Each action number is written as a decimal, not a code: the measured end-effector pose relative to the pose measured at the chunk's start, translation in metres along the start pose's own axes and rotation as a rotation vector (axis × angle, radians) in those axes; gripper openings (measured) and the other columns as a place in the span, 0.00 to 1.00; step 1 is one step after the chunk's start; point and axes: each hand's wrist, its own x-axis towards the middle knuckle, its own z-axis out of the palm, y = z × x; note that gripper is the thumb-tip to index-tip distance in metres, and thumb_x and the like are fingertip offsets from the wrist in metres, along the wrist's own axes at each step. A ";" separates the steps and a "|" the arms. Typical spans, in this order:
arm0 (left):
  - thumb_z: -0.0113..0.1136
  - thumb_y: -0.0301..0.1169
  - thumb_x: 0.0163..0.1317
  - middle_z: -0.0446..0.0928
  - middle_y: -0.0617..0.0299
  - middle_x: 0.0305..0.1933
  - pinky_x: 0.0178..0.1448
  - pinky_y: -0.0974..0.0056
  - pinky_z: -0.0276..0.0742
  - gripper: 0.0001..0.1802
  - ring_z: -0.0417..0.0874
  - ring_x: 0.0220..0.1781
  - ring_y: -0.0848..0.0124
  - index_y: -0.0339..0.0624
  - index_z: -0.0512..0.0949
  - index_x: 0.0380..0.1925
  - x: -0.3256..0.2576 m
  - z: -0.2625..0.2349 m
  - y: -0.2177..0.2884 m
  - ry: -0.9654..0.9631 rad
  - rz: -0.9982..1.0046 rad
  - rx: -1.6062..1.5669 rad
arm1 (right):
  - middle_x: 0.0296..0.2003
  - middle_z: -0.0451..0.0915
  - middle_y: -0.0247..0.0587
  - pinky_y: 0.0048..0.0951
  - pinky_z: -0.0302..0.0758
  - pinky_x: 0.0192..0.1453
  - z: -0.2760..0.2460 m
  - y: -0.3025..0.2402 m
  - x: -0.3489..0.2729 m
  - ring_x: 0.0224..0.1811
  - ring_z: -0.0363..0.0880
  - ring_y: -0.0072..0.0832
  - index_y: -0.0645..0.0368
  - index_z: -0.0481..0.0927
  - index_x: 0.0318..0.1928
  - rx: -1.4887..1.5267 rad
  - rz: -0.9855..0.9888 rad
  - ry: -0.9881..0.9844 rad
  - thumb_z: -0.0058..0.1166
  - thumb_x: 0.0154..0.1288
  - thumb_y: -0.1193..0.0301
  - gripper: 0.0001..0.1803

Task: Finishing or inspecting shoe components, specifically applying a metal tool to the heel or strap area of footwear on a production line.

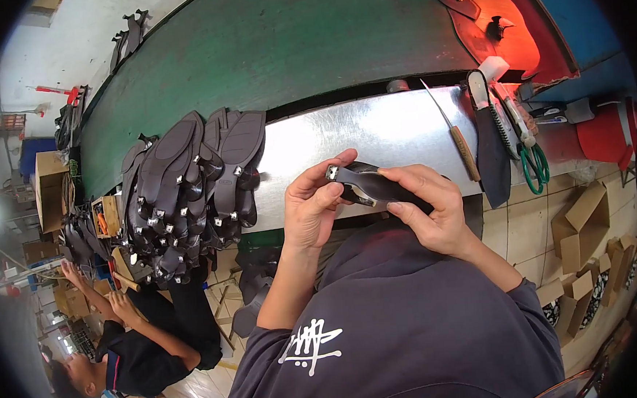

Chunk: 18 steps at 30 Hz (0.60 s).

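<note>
Just above the front edge of the metal worktop, both my hands hold a black heeled shoe sole point(381, 188). My left hand point(310, 205) is closed on its left end, thumb and fingers next to a small pale, shiny square piece. The fingers of my right hand point(436, 210) pinch the sole further along, thumb underneath. Part of the sole is hidden behind my right fingers. To the left lies a heap of similar black soles point(178, 164), several showing small shiny square bits.
Behind the metal worktop point(314, 130) runs a green conveyor belt point(280, 48). An awl point(461, 143), a dark sole point(489, 156) and green-handled scissors point(534, 165) lie at the right, near a red-lit area with more soles point(494, 31). A co-worker point(146, 355) sits at the left; cardboard boxes point(581, 227) stand at right.
</note>
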 end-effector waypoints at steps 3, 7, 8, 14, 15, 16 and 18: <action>0.61 0.17 0.56 0.73 0.39 0.59 0.45 0.66 0.86 0.20 0.82 0.53 0.62 0.36 0.79 0.51 -0.001 0.001 0.001 -0.003 -0.004 -0.016 | 0.40 0.81 0.45 0.29 0.75 0.46 0.000 -0.002 0.000 0.41 0.81 0.35 0.62 0.80 0.53 0.015 0.014 -0.005 0.59 0.53 0.80 0.23; 0.62 0.16 0.54 0.73 0.39 0.59 0.47 0.66 0.85 0.21 0.81 0.55 0.61 0.36 0.79 0.50 -0.002 -0.001 0.001 0.003 0.023 0.038 | 0.38 0.80 0.45 0.28 0.75 0.40 -0.001 -0.004 0.002 0.36 0.81 0.33 0.62 0.80 0.53 -0.040 -0.024 -0.002 0.59 0.53 0.80 0.23; 0.63 0.16 0.53 0.74 0.39 0.59 0.48 0.66 0.84 0.21 0.81 0.56 0.60 0.36 0.80 0.50 -0.003 -0.001 0.001 0.005 0.037 0.084 | 0.36 0.80 0.45 0.28 0.75 0.38 -0.002 -0.004 0.002 0.34 0.80 0.33 0.62 0.80 0.52 -0.071 -0.020 -0.020 0.59 0.53 0.80 0.23; 0.64 0.13 0.50 0.74 0.37 0.58 0.51 0.65 0.83 0.22 0.77 0.60 0.56 0.35 0.81 0.48 -0.003 -0.003 -0.001 -0.050 0.159 0.239 | 0.32 0.79 0.42 0.30 0.73 0.33 -0.003 -0.008 0.005 0.29 0.78 0.34 0.60 0.81 0.51 -0.155 -0.066 -0.023 0.61 0.50 0.79 0.23; 0.64 0.13 0.50 0.74 0.36 0.58 0.51 0.64 0.82 0.22 0.76 0.61 0.55 0.35 0.81 0.47 -0.003 -0.004 -0.001 -0.075 0.191 0.264 | 0.31 0.78 0.42 0.30 0.73 0.33 -0.003 -0.008 0.005 0.28 0.77 0.34 0.59 0.81 0.51 -0.184 -0.083 -0.038 0.61 0.49 0.79 0.23; 0.64 0.13 0.50 0.74 0.36 0.58 0.51 0.64 0.82 0.22 0.76 0.61 0.55 0.35 0.81 0.47 -0.003 -0.004 0.000 -0.077 0.183 0.264 | 0.31 0.78 0.42 0.30 0.73 0.33 -0.003 -0.008 0.006 0.28 0.77 0.34 0.59 0.81 0.51 -0.184 -0.076 -0.033 0.61 0.49 0.79 0.23; 0.64 0.12 0.49 0.73 0.35 0.58 0.55 0.62 0.81 0.22 0.76 0.61 0.53 0.35 0.81 0.47 -0.003 -0.004 0.001 -0.093 0.184 0.342 | 0.31 0.78 0.40 0.31 0.72 0.32 -0.004 -0.010 0.007 0.28 0.77 0.34 0.58 0.81 0.50 -0.196 -0.087 -0.036 0.62 0.50 0.77 0.22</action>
